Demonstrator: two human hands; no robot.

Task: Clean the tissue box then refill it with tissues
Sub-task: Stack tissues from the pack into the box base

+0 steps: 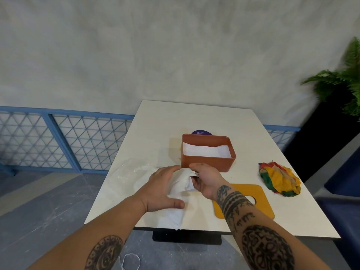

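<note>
White tabletop (194, 121) against grey wall. Both hands, left hand (162, 189) and right hand (204, 180), grip the white tissue stack (180, 191), its long axis running near-to-far; open terracotta rectangular tissue box (207, 162) lies just beyond, nearer the right.

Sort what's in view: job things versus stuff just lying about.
Job: tissue box, tissues inside, tissue pack in both hands, yellow lid, cleaning cloth.
Lying about: purple sticker, potted plant, white cord.
</note>
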